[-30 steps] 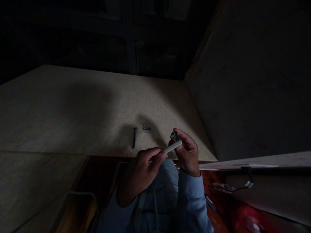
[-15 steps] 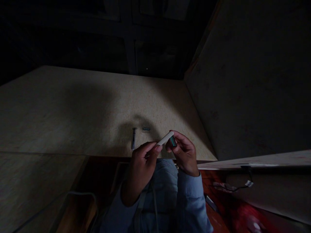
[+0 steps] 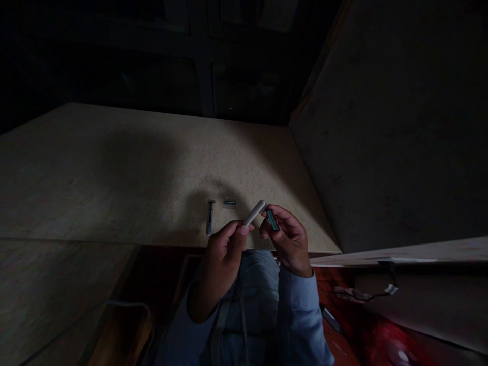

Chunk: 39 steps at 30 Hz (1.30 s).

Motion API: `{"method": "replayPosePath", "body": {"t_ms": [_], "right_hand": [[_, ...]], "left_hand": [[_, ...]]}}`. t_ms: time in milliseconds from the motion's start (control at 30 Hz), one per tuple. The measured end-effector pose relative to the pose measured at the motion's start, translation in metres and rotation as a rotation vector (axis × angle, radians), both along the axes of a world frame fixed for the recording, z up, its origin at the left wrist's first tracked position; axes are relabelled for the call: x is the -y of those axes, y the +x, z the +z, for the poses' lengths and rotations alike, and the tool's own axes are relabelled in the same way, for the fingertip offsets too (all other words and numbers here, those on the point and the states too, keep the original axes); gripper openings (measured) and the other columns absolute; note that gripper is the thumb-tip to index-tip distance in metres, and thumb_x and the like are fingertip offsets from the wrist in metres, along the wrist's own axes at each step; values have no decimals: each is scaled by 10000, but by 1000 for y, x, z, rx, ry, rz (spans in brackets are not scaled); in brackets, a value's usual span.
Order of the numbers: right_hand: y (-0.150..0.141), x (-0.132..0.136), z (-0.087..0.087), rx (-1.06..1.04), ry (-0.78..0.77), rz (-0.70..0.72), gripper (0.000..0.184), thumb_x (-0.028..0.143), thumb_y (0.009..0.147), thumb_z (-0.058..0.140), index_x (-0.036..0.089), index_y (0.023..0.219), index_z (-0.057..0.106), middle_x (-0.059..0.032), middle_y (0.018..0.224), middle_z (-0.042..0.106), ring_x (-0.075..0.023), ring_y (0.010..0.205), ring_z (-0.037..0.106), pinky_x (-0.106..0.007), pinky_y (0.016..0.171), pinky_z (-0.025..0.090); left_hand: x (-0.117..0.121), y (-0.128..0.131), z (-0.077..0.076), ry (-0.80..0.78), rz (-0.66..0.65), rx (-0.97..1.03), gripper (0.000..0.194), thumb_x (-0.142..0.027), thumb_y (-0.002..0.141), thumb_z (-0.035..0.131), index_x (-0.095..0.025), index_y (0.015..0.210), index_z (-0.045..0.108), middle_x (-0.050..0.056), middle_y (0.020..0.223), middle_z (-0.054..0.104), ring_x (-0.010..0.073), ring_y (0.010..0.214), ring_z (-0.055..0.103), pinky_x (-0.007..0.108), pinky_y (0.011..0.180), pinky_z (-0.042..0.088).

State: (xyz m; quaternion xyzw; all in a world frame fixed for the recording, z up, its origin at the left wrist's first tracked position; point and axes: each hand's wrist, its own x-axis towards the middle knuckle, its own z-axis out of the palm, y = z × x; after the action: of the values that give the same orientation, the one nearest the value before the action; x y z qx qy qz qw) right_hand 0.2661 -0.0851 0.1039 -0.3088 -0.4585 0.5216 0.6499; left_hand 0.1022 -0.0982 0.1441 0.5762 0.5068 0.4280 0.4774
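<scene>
Above the table's front edge, my left hand [image 3: 224, 249] is closed, thumb and fingers pinching a pale razor handle [image 3: 253, 213] that slants up to the right. My right hand [image 3: 292, 239] grips a dark razor cartridge [image 3: 272, 220] with a green strip between thumb and fingers. The handle's far tip is close beside the cartridge; whether they touch I cannot tell. Behind my left hand, a slim dark razor [image 3: 210, 217] lies on the table with its head pointing away. To its right is another small dark-and-green cartridge [image 3: 230, 203], seemingly in a clear case.
The pale speckled tabletop [image 3: 145, 168] meets a wall panel [image 3: 392, 142] on the right and a dark window [image 3: 244, 86] at the back. A cable [image 3: 129, 304] runs at lower left. Below right are a dark cord [image 3: 381, 293] and a red blurred item [image 3: 392, 340].
The handle has tilted more steeply, and its tip has drawn back left from the cartridge, which now shows more of its green strip. My left hand has shifted slightly left; my right has barely moved.
</scene>
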Motion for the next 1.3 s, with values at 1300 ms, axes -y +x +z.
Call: {"method": "replayPosePath", "body": {"t_ms": [1300], "right_hand": [[8,-2,0,73,-114,-177,366,317,785,801,276,1145,742,-36,1034,726,-140,754,619,-277,701,546]], "left_hand": [[-8,7,-4,18,-194,-29,349,-399,965,503,-155,865,732,2,635,614,114,581,535,210,563,426]]}}
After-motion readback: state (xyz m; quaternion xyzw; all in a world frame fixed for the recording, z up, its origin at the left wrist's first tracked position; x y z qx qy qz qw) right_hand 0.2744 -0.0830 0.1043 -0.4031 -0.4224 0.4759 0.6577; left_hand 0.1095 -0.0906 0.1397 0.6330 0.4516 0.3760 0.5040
